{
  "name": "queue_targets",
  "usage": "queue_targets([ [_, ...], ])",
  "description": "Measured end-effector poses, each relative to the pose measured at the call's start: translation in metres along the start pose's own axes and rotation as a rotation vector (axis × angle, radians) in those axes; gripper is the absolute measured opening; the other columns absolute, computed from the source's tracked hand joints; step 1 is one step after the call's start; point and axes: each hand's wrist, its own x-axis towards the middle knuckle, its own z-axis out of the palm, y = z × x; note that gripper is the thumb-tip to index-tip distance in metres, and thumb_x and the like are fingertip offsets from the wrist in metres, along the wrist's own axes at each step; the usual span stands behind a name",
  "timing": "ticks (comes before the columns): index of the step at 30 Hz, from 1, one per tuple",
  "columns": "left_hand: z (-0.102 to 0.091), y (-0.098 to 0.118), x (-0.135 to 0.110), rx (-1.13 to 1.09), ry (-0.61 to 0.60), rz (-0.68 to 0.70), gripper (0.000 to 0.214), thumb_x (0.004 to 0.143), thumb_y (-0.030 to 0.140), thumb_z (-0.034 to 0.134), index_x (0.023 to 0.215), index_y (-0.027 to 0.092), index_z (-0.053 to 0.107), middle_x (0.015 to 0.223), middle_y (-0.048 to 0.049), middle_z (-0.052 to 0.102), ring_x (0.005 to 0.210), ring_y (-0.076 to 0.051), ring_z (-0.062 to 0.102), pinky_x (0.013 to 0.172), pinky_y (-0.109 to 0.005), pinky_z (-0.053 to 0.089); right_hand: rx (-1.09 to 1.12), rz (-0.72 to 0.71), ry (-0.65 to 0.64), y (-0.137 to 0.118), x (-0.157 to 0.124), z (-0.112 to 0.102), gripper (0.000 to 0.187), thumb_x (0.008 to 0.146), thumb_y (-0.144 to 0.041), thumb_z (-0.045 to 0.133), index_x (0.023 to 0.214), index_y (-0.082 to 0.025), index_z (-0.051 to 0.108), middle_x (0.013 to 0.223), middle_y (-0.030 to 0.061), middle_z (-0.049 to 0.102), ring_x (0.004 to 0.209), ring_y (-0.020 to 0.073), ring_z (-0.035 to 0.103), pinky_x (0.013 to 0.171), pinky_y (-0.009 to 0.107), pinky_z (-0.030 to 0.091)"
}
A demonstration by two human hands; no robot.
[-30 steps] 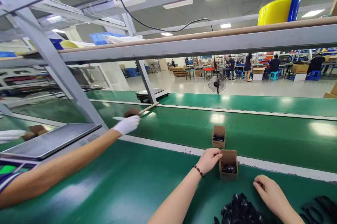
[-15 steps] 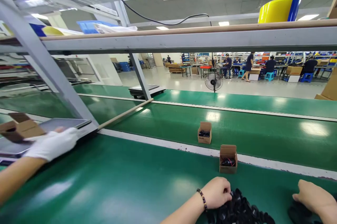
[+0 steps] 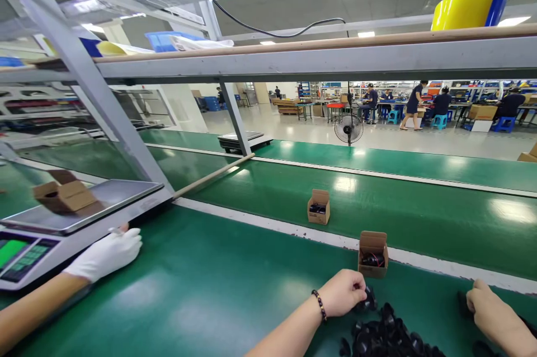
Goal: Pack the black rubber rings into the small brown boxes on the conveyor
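My left hand [image 3: 342, 293], with a bead bracelet at the wrist, is closed, its fingertips on a small black plastic part [image 3: 369, 300] just in front of an open cardboard box [image 3: 373, 259]. Dark parts and a bit of red wire lie in that box. Below the hand is a heap of loose black plastic parts [image 3: 388, 334]. At the right edge, my right hand [image 3: 490, 306] is closed with a black part [image 3: 464, 305] at its fingertips. Its exact shape is hidden.
Farther off stands another open box [image 3: 319, 208] with black contents. At left, a co-worker's white-gloved hand [image 3: 109, 253] is beside a weighing scale [image 3: 126, 195] bearing an open carton [image 3: 67, 196]. A slanted post [image 3: 96, 99] and overhead shelf beam [image 3: 293, 63] frame the green work surface [image 3: 235, 267].
The view has swung left, bringing more of the scale into sight. The co-worker's gloved hand has moved away from the carton to the scale's near side. My left hand has moved off the heap.
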Motion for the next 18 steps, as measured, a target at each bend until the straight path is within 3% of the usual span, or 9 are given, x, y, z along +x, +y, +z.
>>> queue_targets([
  [5, -0.004, 0.002, -0.003, -0.014, 0.028, 0.147, 0.004, 0.066, 0.015, 0.056, 0.063, 0.017, 0.057, 0.068, 0.0040, 0.051, 0.062, -0.009, 0.047, 0.055, -0.018, 0.035, 0.077, -0.100, -0.120, -0.004, 0.005, -0.004, 0.016, 0.074, -0.013, 0.043, 0.062, -0.022, 0.049, 0.073, 0.0021, 0.053, 0.060, 0.0155, 0.054, 0.055, 0.026, 0.034],
  [8, -0.007, 0.009, -0.008, -0.011, 0.093, 0.247, 0.009, 0.065, 0.011, 0.056, 0.059, 0.017, 0.053, 0.067, 0.0042, 0.047, 0.061, -0.009, 0.045, 0.055, -0.017, 0.035, 0.136, -0.152, -0.103, -0.013, 0.003, -0.009, 0.015, 0.078, -0.020, 0.041, 0.065, -0.023, 0.049, 0.070, 0.0010, 0.054, 0.060, 0.0158, 0.054, 0.055, 0.026, 0.037],
  [11, -0.014, 0.021, -0.009, 0.076, 0.297, 0.297, 0.010, 0.071, 0.011, 0.052, 0.063, 0.017, 0.050, 0.067, 0.0026, 0.047, 0.062, -0.010, 0.046, 0.057, -0.020, 0.037, 0.177, -0.222, -0.011, -0.023, 0.004, -0.010, 0.018, 0.080, -0.023, 0.040, 0.066, -0.023, 0.052, 0.077, 0.0027, 0.058, 0.067, 0.0168, 0.057, 0.062, 0.028, 0.043],
  [14, -0.021, 0.032, -0.003, 0.301, 0.539, 0.311, 0.010, 0.079, 0.014, 0.045, 0.073, 0.018, 0.051, 0.076, -0.0021, 0.050, 0.071, -0.015, 0.049, 0.065, -0.026, 0.041, 0.191, -0.318, 0.167, -0.036, 0.006, -0.013, 0.020, 0.080, -0.024, 0.042, 0.066, -0.022, 0.057, 0.097, 0.0082, 0.061, 0.084, 0.0217, 0.060, 0.071, 0.033, 0.047],
  [18, -0.022, 0.037, 0.010, 0.575, 0.601, 0.282, 0.012, 0.075, 0.008, 0.043, 0.076, 0.018, 0.050, 0.091, -0.0082, 0.050, 0.087, -0.023, 0.049, 0.076, -0.037, 0.044, 0.197, -0.508, 0.419, -0.067, 0.002, -0.026, 0.021, 0.084, -0.027, 0.044, 0.071, -0.022, 0.060, 0.106, 0.0083, 0.061, 0.101, 0.0249, 0.057, 0.081, 0.037, 0.048],
])
